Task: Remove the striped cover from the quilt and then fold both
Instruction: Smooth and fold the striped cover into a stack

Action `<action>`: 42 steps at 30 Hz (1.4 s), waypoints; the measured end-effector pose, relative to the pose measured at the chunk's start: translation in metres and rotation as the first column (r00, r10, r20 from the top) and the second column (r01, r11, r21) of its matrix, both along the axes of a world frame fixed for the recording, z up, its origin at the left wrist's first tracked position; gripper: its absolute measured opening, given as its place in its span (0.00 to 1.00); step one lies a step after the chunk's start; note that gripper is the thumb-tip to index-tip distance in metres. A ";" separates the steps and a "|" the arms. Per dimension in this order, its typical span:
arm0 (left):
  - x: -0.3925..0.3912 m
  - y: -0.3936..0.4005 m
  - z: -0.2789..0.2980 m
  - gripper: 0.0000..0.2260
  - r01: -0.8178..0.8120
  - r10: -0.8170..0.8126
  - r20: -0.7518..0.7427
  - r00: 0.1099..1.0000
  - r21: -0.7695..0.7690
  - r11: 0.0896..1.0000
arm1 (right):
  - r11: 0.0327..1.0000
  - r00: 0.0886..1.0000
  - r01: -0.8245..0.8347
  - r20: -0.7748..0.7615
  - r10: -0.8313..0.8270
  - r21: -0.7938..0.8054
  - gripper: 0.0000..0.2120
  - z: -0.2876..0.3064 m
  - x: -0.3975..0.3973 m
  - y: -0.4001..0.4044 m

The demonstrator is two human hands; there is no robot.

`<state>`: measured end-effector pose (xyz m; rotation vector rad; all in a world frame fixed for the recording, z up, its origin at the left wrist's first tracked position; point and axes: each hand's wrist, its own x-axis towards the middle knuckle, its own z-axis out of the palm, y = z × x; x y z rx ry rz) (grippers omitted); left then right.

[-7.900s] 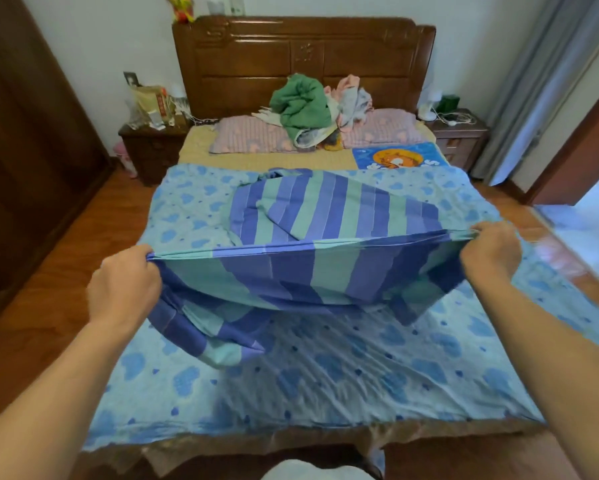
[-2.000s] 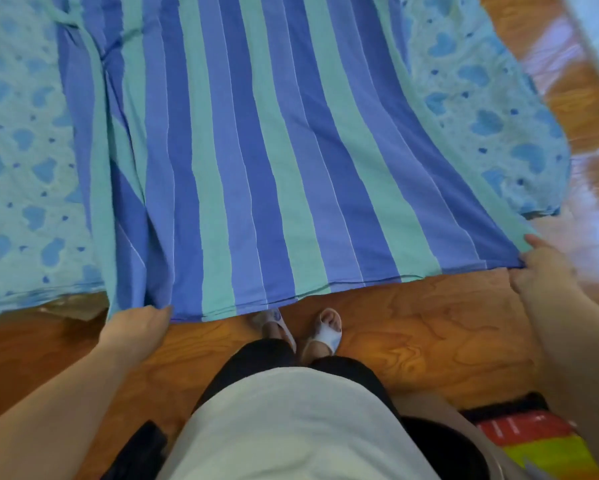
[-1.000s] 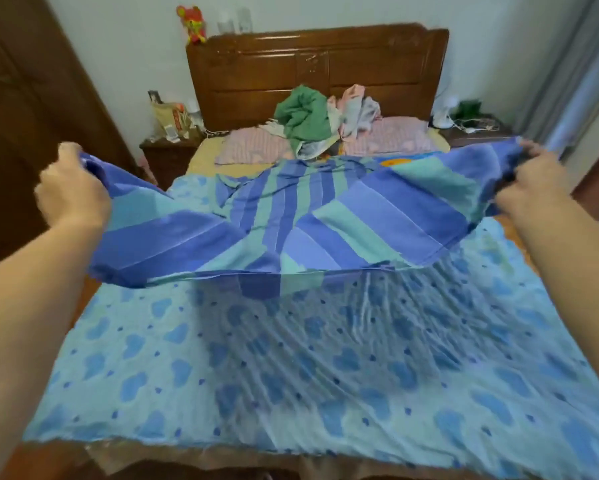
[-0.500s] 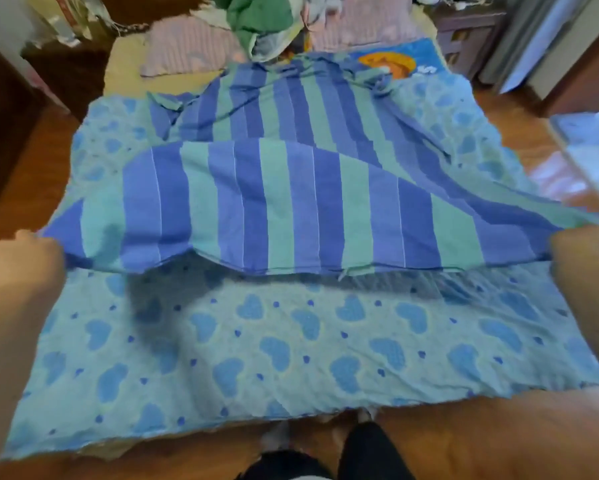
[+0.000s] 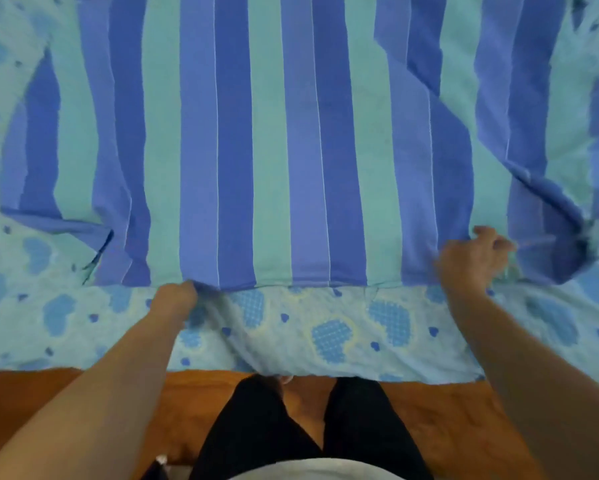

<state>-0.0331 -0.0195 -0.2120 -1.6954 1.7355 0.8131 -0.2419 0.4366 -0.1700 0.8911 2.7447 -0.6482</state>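
Observation:
The striped cover [image 5: 277,140], in blue and teal bands, lies spread across the bed on top of the light blue quilt [image 5: 325,334] printed with hearts. Its near hem runs straight just short of the quilt's front edge. My left hand [image 5: 175,299] pinches that hem left of centre, fingers closed on the cloth. My right hand [image 5: 471,259] grips the hem further right, where the cover bunches into folds toward its right corner. The cover's left corner lies wrinkled on the quilt.
The quilt's front edge hangs over the foot of the bed above the wooden floor [image 5: 66,396]. My legs in black trousers [image 5: 291,427] stand close against the bed. The head of the bed is out of view.
The cover, held up and billowing a moment ago, has come down flat on the quilt. Both hands moved inward along the hem and lowered it. My view tilted down to the bed's foot.

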 end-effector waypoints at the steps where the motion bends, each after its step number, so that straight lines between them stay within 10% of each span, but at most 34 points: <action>1: 0.008 0.022 0.007 0.18 -0.201 0.205 -0.046 0.978 0.077 0.977 | 0.996 0.997 0.061 0.053 -0.057 -0.066 0.19 -0.006 0.029 -0.019; 3: 0.023 0.030 0.009 0.18 -0.521 0.549 -0.111 0.829 0.207 0.828 | 0.896 0.907 0.362 0.319 -0.275 -0.257 0.18 -0.018 0.075 -0.044; 6: 0.018 -0.017 -0.005 0.13 -0.663 0.673 -0.317 0.668 0.157 0.732 | 0.359 0.684 0.716 0.497 -0.534 -0.598 0.13 -0.042 0.078 -0.048; 12: 0.006 -0.132 -0.054 0.10 -0.637 0.646 -0.498 0.578 0.220 0.739 | -0.026 0.766 0.517 0.476 -0.432 -0.856 0.23 -0.059 0.063 -0.080; 17: 0.020 -0.165 -0.005 0.17 -0.690 0.824 -0.491 0.283 0.492 0.530 | 0.244 0.700 0.640 0.422 -0.576 -0.729 0.10 -0.067 0.092 -0.072; 22: 0.083 -0.199 0.037 0.06 -0.651 0.629 -0.294 0.720 0.030 0.759 | 0.472 0.733 0.664 0.378 -0.566 -0.580 0.05 -0.076 0.113 -0.041; 25: 0.125 -0.218 0.022 0.15 -0.843 0.807 -0.432 0.404 0.167 0.511 | 0.475 0.699 0.709 0.428 -0.573 -0.521 0.10 -0.076 0.120 -0.060; 30: 0.175 -0.258 -0.007 0.12 -0.873 0.834 -0.367 0.412 0.105 0.477 | 0.473 0.696 0.715 0.458 -0.552 -0.516 0.08 -0.081 0.124 -0.070; 34: 0.171 -0.235 -0.005 0.09 -0.377 0.328 -0.190 0.925 -0.370 0.849 | 0.447 0.698 0.714 0.504 -0.509 -0.539 0.07 -0.078 0.125 -0.066; 37: 0.121 -0.130 0.034 0.08 -0.302 0.048 -0.515 0.856 -0.423 0.854 | 0.441 0.705 0.706 0.493 -0.509 -0.554 0.06 -0.067 0.126 -0.065; 40: 0.075 -0.029 0.029 0.04 0.304 -0.388 -0.576 0.719 -0.241 0.922 | 0.489 0.734 0.675 0.435 -0.521 -0.553 0.03 -0.056 0.122 -0.052; 42: 0.048 0.039 0.023 0.03 0.661 -0.594 -0.626 0.505 -0.161 0.733 | 0.546 0.765 0.641 0.390 -0.513 -0.539 0.05 -0.049 0.116 -0.037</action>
